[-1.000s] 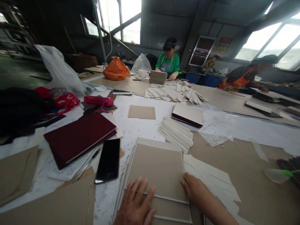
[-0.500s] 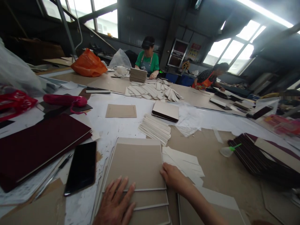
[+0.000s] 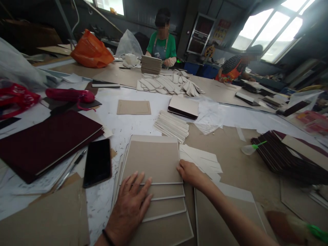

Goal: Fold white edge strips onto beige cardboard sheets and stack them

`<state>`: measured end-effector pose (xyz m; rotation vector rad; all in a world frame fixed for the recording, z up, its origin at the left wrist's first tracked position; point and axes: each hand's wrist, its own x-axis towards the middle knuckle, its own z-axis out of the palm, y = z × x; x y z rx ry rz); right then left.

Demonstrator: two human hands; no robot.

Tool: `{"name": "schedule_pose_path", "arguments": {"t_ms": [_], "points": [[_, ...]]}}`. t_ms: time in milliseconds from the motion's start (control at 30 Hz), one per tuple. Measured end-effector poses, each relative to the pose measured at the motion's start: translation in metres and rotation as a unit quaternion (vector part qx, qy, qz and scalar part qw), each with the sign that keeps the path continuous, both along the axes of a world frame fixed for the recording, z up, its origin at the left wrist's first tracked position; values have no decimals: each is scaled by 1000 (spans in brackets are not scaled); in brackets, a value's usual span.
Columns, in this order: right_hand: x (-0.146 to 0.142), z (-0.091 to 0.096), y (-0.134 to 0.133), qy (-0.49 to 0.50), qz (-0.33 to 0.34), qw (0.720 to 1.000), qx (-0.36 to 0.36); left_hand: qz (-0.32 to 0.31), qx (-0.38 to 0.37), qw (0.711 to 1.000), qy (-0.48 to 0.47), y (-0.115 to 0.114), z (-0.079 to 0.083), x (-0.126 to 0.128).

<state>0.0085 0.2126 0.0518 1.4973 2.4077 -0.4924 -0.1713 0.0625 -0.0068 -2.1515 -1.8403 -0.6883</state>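
Windows (image 3: 271, 32) lit a dim workshop, where a table (image 3: 135, 123) with a white covering bore a fanned board stack (image 3: 153, 159); this grey-brown pile lay at the near side, its lower edges stepping out toward the wearer. The left hand (image 3: 133, 200) lay on the stack's lower left part, palm down, fingers spread apart; a black band (image 3: 108, 238) circled its wrist. The right hand (image 3: 190, 172) was at the stack's right edge, fingers curled and touching it; whether they pinched a board could not be told.

Just right of the stack lay loose pale sheets (image 3: 201, 159) and, nearer, another board (image 3: 237, 194), partly under the right forearm; beyond the stack, slightly right, were paper strips (image 3: 171, 125); straight beyond it lay a small board (image 3: 134, 107). Left of the stack were a phone (image 3: 98, 163) and, farther off, a dark red folder (image 3: 53, 141); well to its right stood a heap of dark covers (image 3: 287, 157). Far beyond the stack, one co-worker in a green top (image 3: 171, 46) faced the table; another, in an orange apron (image 3: 233, 73), leaned over it farther right.
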Motion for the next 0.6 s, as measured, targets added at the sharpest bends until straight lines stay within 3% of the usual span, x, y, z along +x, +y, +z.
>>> {"name": "schedule_pose_path", "arguments": {"t_ms": [467, 600], "points": [[2, -6, -1, -25, 40, 998, 29, 18, -16, 1000, 12, -1, 6, 4], [-3, 8, 3, -54, 35, 997, 29, 10, 18, 999, 37, 0, -3, -3]]}}
